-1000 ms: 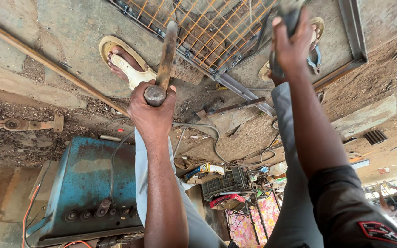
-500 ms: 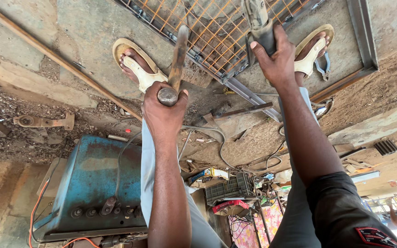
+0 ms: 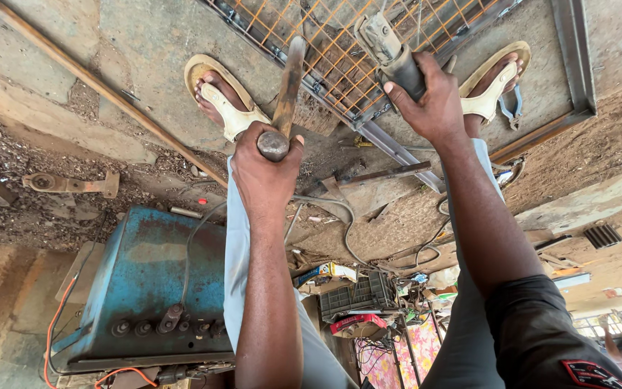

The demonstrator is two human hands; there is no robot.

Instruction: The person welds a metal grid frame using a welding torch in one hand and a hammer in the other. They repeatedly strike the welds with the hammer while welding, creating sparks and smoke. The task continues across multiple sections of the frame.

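1. The left hand (image 3: 264,169) has its fingers wrapped tight round the handle end of a hammer (image 3: 287,90), whose shaft runs away from the fingers toward the mesh frame (image 3: 397,148).
2. The right hand (image 3: 433,101) grips a grinder (image 3: 390,50), fingers closed on its body, right over the orange mesh.
3. A sandalled foot (image 3: 224,97) stands just beside the left fingers; a blue machine (image 3: 145,281) sits behind them.

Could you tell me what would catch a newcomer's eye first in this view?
Probably the two arms reaching down the middle: the left hand gripping a rusty hammer handle, the right hand clasping a grey power tool over an orange wire mesh panel in a steel frame. Next, the battered blue machine at lower left.
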